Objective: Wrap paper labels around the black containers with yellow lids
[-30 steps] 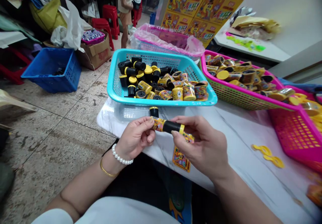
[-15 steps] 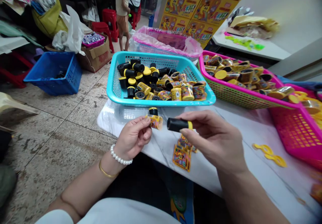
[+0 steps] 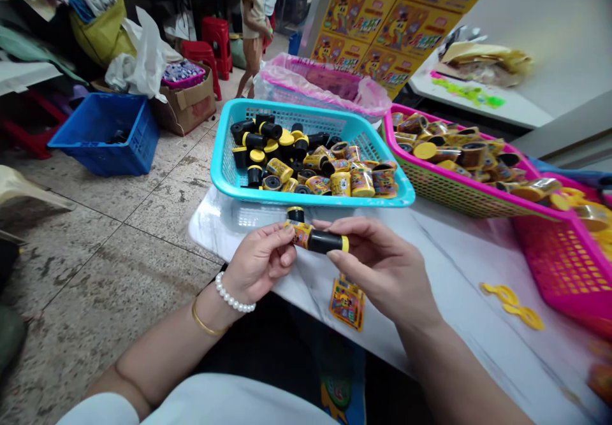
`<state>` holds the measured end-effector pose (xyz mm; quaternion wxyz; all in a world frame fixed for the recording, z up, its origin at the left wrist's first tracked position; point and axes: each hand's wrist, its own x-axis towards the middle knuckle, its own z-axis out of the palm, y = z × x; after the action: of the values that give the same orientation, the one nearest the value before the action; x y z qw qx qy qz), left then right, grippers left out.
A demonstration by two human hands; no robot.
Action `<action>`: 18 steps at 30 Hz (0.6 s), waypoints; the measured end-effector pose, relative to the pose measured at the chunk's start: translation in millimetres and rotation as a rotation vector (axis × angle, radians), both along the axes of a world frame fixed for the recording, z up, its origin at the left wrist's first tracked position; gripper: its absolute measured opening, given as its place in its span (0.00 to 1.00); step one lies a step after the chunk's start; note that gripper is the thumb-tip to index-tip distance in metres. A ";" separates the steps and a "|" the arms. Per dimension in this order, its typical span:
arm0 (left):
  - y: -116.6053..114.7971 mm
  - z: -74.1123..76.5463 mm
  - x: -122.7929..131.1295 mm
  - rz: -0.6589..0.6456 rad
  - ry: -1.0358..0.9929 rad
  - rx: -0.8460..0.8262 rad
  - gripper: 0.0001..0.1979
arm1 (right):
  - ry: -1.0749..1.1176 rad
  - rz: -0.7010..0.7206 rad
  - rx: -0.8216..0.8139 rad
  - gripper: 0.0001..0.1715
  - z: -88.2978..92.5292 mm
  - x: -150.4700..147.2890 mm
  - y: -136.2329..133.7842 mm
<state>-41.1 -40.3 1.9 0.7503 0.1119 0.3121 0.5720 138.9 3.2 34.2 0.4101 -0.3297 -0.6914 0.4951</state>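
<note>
Between thumb and fingers, my left hand (image 3: 264, 251) pinches a printed yellow sleeve label (image 3: 300, 234). My right hand (image 3: 382, 262) grips a black cylinder with a yellow cap (image 3: 327, 241) by its capped end. The cylinder's black end meets the label's open side; how far it is inside I cannot tell. Just behind, another black cylinder with a yellow top (image 3: 295, 214) stands upright on the table. Flat printed labels (image 3: 347, 302) lie in a small pile below my right hand. The turquoise basket (image 3: 313, 199) beyond holds bare black cylinders at left and labelled ones at right.
On the right, a pink basket (image 3: 459, 189) holds many labelled cylinders, beside another pink basket (image 3: 564, 246). Yellow linked rings (image 3: 512, 305) lie on the marbled table (image 3: 454, 329). A blue crate (image 3: 102, 135) sits on the floor. People (image 3: 253, 23) stand behind, near stacked yellow boxes (image 3: 377, 17).
My right hand has moved left, bringing the black cylinder from apart to against the label in my left hand. The view has shifted slightly.
</note>
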 end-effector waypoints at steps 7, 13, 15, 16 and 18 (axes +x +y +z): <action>-1.6 0.1 3.3 -0.032 0.062 0.020 0.19 | -0.225 -0.092 0.290 0.10 2.2 1.8 -2.2; -2.7 0.1 5.3 -0.005 0.126 0.012 0.19 | -0.410 -0.086 0.690 0.13 8.3 2.3 -6.2; -5.5 2.5 5.5 -0.009 0.145 0.002 0.20 | -0.414 -0.087 0.739 0.13 9.0 2.3 -5.7; -7.6 3.8 5.6 -0.012 0.156 -0.003 0.20 | -0.411 -0.094 0.749 0.13 9.0 2.5 -5.2; -12.2 5.2 5.9 -0.010 0.191 -0.007 0.21 | -0.406 -0.107 0.756 0.12 8.9 3.5 -3.9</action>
<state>-35.3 -52.5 7.1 0.7203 0.1647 0.3838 0.5539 142.4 -0.7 43.1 0.3828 -0.2826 -0.8727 0.1100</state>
